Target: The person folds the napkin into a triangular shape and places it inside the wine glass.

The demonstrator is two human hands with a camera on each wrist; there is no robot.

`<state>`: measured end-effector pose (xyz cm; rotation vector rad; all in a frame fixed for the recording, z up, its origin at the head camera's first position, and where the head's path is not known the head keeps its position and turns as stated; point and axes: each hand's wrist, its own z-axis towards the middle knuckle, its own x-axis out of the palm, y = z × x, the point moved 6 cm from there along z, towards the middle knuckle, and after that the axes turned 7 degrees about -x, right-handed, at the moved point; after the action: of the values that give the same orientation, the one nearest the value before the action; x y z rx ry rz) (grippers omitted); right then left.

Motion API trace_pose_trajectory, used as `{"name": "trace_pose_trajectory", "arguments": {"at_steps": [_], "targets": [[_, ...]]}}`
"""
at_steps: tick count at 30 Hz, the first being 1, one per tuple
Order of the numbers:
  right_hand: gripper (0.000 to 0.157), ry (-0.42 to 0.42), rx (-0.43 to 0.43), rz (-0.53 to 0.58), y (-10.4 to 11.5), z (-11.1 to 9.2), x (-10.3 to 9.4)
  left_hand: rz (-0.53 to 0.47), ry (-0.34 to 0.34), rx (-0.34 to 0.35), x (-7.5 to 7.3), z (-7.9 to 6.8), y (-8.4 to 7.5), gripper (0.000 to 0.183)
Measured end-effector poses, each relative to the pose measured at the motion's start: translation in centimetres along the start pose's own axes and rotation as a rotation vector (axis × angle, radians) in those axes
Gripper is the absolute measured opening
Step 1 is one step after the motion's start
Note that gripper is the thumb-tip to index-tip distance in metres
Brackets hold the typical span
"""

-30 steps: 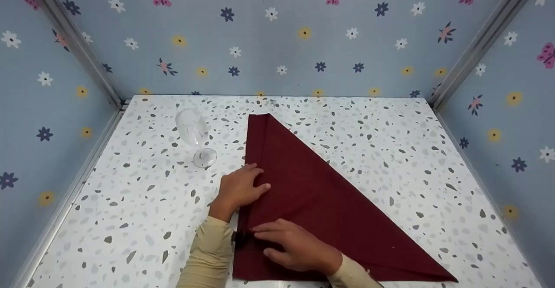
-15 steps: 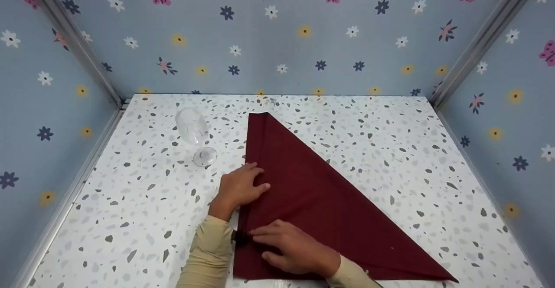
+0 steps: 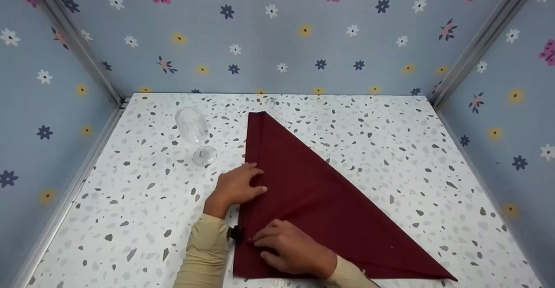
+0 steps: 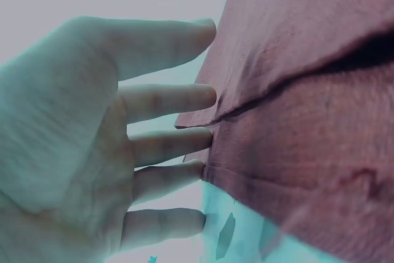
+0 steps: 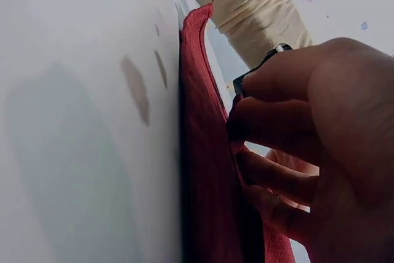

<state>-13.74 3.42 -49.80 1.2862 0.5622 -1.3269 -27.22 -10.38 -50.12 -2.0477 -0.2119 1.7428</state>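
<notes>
A dark red cloth napkin (image 3: 321,201), folded into a large triangle with a narrow strip folded along its left edge, lies on the speckled table. My left hand (image 3: 237,186) rests on that left edge. In the left wrist view its fingers (image 4: 163,140) are nearly straight, with the tips at the cloth's edge. Nearer the front edge, my right hand (image 3: 295,249) touches the lower left part of the napkin with its fingertips, the thumb held apart. Seen from the right wrist, the right fingers (image 5: 277,173) lie against the cloth with a slight bend.
A clear stemmed glass (image 3: 193,127) lies on its side at the back left, apart from the napkin. The white speckled table (image 3: 130,192) is bounded by blue flowered walls (image 3: 277,36) at the back and both sides. A small black device (image 3: 236,232) sits at the left wrist.
My left hand and forearm have shifted slightly left. The right fingers bend a little more over the cloth. The napkin's top end looks slightly narrower, while the glass stays in place.
</notes>
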Motion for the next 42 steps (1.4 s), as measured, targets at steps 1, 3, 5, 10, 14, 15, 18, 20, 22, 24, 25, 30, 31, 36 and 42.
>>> {"name": "trace_pose_trajectory", "arguments": {"at_steps": [1, 3, 5, 10, 14, 15, 18, 20, 22, 24, 25, 30, 31, 36, 42], "targets": [[0.021, -0.006, 0.0, -0.017, 0.0, 0.1, 0.0, 0.002, 0.005, 0.0, 0.0, 0.1, 0.0, 0.053], [0.019, -0.017, 0.0, -0.052, 0.0, 0.4, 0.0, 0.0, 0.009, 0.003, -0.1, 0.1, 0.0, 0.053], [0.016, -0.024, 0.0, -0.083, 0.0, 0.8, 0.0, -0.001, 0.014, 0.005, -0.1, 0.2, 0.0, 0.054], [0.014, -0.026, 0.021, -0.097, -0.2, 1.5, 0.2, -0.019, 0.02, 0.004, -0.2, 0.0, 0.2, 0.053], [0.016, -0.014, 0.059, -0.092, -0.4, 1.9, 0.6, -0.032, 0.035, 0.002, -0.1, -0.3, 0.4, 0.054], [0.016, -0.01, 0.067, -0.097, -0.4, 2.0, 0.7, -0.034, 0.039, 0.001, 0.0, -0.3, 0.4, 0.054], [0.016, -0.005, 0.087, -0.112, -0.4, 2.2, 0.9, -0.033, 0.04, -0.002, 0.1, -0.4, 0.5, 0.055], [0.016, -0.006, 0.102, -0.129, -0.4, 2.4, 1.1, -0.026, 0.034, 0.0, 0.1, -0.3, 0.5, 0.055], [0.017, -0.008, 0.125, -0.149, -0.4, 2.5, 1.2, -0.023, 0.029, 0.003, 0.0, -0.2, 0.4, 0.054], [0.017, -0.01, 0.149, -0.164, -0.4, 2.7, 1.2, -0.02, 0.027, 0.009, 0.0, -0.1, 0.4, 0.054], [0.017, -0.009, 0.161, -0.168, -0.5, 2.8, 1.3, -0.019, 0.026, 0.011, 0.0, -0.1, 0.4, 0.054], [0.013, -0.024, 0.183, -0.157, -0.6, 3.2, 1.4, -0.019, 0.024, 0.003, -0.1, -0.1, 0.4, 0.054], [0.013, -0.024, 0.181, -0.148, -0.6, 3.3, 1.5, -0.018, 0.023, 0.001, -0.1, -0.1, 0.4, 0.054], [0.011, -0.034, 0.16, -0.124, -0.6, 3.3, 1.5, -0.017, 0.014, 0.003, -0.2, -0.2, 0.4, 0.054], [0.009, -0.021, 0.149, -0.104, -0.4, 2.9, 1.6, -0.024, 0.009, 0.004, -0.2, 0.0, 0.2, 0.054]]}}
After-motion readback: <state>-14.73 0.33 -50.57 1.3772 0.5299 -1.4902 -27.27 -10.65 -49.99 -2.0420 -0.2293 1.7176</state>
